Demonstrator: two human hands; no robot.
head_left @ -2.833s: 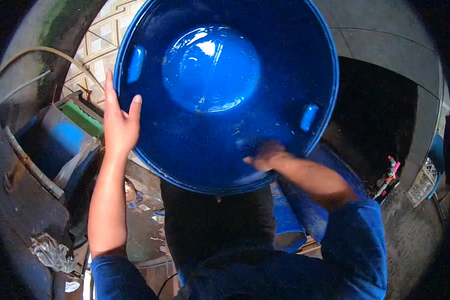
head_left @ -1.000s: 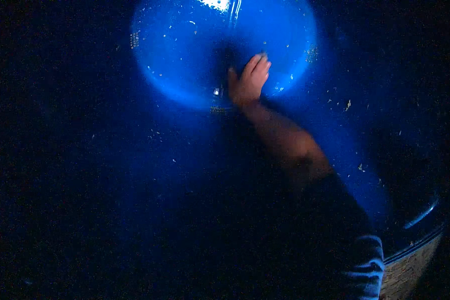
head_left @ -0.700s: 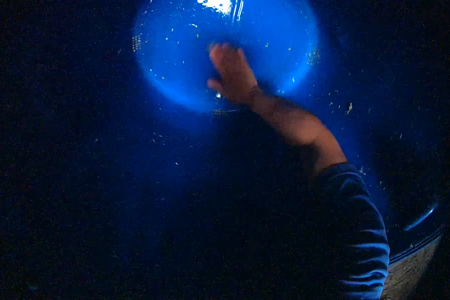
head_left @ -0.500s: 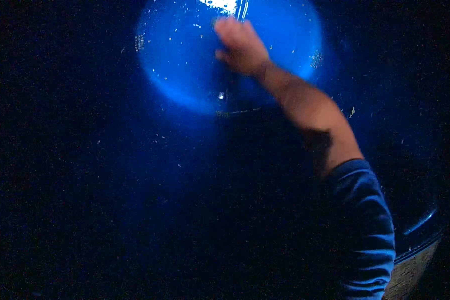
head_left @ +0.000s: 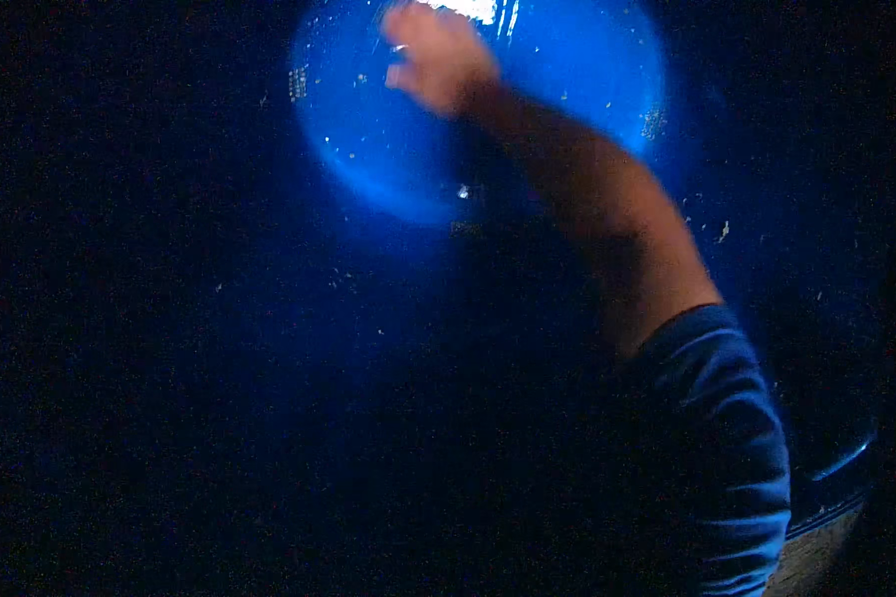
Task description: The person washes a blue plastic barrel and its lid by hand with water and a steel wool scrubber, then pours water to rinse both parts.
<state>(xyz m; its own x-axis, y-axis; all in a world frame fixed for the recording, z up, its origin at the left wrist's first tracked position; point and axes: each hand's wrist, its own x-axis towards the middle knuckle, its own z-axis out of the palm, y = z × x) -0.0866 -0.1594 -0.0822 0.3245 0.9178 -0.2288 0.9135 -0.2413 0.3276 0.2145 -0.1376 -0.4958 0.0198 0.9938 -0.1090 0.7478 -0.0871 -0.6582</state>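
My right hand (head_left: 443,62) reaches over a brightly lit, round blue surface (head_left: 577,75), in what looks like a large blue tub or drum. The fingers are slightly bent and the thumb stands apart from them, with blue showing in the gap. Motion blurs the fingertips. A tiny bright speck shows near the thumb, and I make out nothing held. Whether the fingers touch the surface I cannot tell. A dark blue sleeve (head_left: 727,418) covers the upper part of my right arm. My left hand is out of view.
Small pale flecks (head_left: 724,232) are scattered over the dark blue surroundings. Strong white glare (head_left: 473,8) lies on the blue surface beyond my hand. At the lower right a curved dark edge (head_left: 828,512) runs beside a strip of brownish ground (head_left: 816,557).
My right hand has moved up and to the left over the blue surface. The view has shifted slightly, so the lit circle now sits a little farther right.
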